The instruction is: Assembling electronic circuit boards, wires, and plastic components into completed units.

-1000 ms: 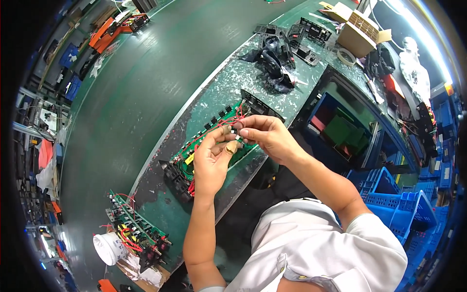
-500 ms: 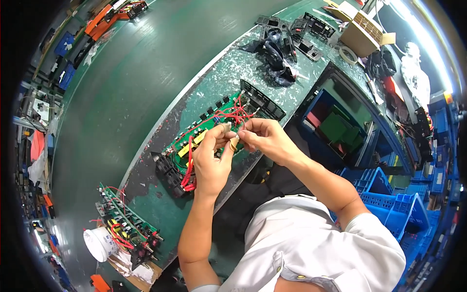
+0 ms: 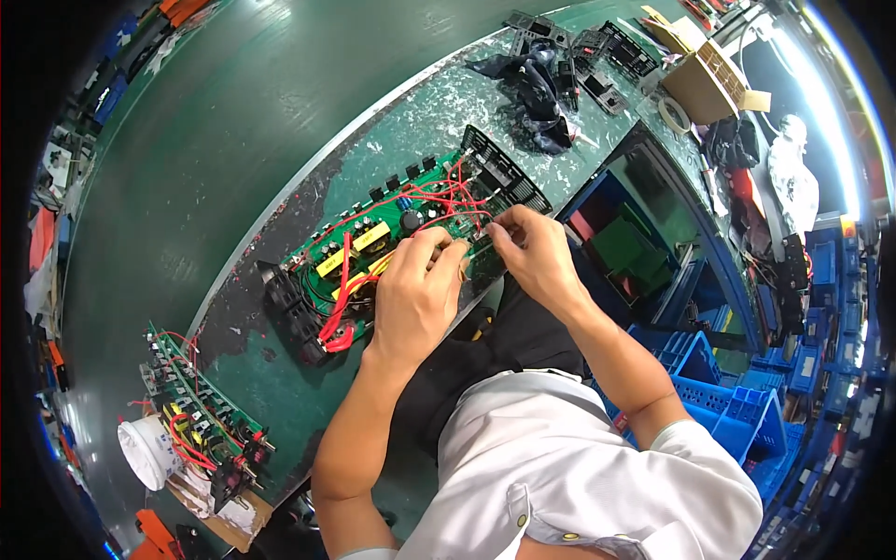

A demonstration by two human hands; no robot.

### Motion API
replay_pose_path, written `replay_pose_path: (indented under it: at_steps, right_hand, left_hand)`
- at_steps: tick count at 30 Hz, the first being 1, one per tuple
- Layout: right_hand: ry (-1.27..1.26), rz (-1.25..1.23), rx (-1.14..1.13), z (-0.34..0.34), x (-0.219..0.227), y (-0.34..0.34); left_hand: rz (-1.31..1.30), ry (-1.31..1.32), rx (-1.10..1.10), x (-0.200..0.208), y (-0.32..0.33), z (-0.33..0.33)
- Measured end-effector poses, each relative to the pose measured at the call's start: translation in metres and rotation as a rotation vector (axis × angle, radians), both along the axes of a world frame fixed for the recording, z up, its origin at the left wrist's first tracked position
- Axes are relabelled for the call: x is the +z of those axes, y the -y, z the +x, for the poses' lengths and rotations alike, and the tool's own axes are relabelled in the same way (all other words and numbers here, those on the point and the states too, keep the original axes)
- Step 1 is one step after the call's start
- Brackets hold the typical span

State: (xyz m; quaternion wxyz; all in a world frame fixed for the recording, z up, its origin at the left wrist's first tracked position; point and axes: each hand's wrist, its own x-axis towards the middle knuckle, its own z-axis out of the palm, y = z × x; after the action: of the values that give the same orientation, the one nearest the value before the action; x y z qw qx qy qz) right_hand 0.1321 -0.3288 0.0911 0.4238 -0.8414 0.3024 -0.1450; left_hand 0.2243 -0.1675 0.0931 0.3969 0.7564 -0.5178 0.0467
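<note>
At the bench edge, close under me: my left hand (image 3: 415, 299) lies knuckles-up over the near side of the green board (image 3: 392, 233), fingers curled down onto it, thumb and forefinger pinched on something too small to make out. My right hand (image 3: 532, 257) meets it from the right, fingertips closed in a pinch on the red wires (image 3: 448, 201) at the board's near right corner; the two hands almost touch. Board lies flat on the worn green bench (image 3: 280, 364), long axis slanting away to the right. Yellow parts (image 3: 359, 245) sit mid-board, a red wire bundle (image 3: 338, 308) loops off its left end, black finned heatsinks at both ends (image 3: 294, 313). Farther left along the bench, a second board (image 3: 201, 420) with red wires, just beside a white cup (image 3: 149, 453). Beyond the board, up the bench: dark cloth (image 3: 537, 89) among black parts, then a cardboard box (image 3: 705, 79) and a tape roll (image 3: 674, 114). Blue crates (image 3: 728, 401) to my right, below bench level.
</note>
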Motion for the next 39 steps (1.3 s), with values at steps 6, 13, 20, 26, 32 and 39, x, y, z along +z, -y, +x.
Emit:
replay_pose_path:
  at_steps: [6,13,20,26,32,39]
  right_hand:
    - [-0.045,-0.038,0.033,0.0,0.001,-0.001]
    - [-0.01,-0.362,0.109,0.003,0.002,-0.009]
    - [-0.059,-0.433,0.142,0.008,0.0,-0.01]
    - [0.081,-0.195,0.376,0.003,0.034,0.029]
    - [-0.279,-0.531,-0.044,0.028,0.075,0.151]
    - [-0.376,-0.473,0.067,0.059,0.013,0.194]
  left_hand:
    - [0.02,-0.001,0.023,-0.003,0.0,-0.004]
    - [0.02,-0.004,0.019,-0.003,-0.001,-0.002]
    - [0.068,0.019,0.033,-0.002,0.001,0.0]
    - [0.134,0.068,0.078,-0.001,0.001,-0.005]
    - [0.135,0.117,0.155,0.004,0.008,0.001]
    - [0.158,0.093,0.102,0.017,0.005,0.002]
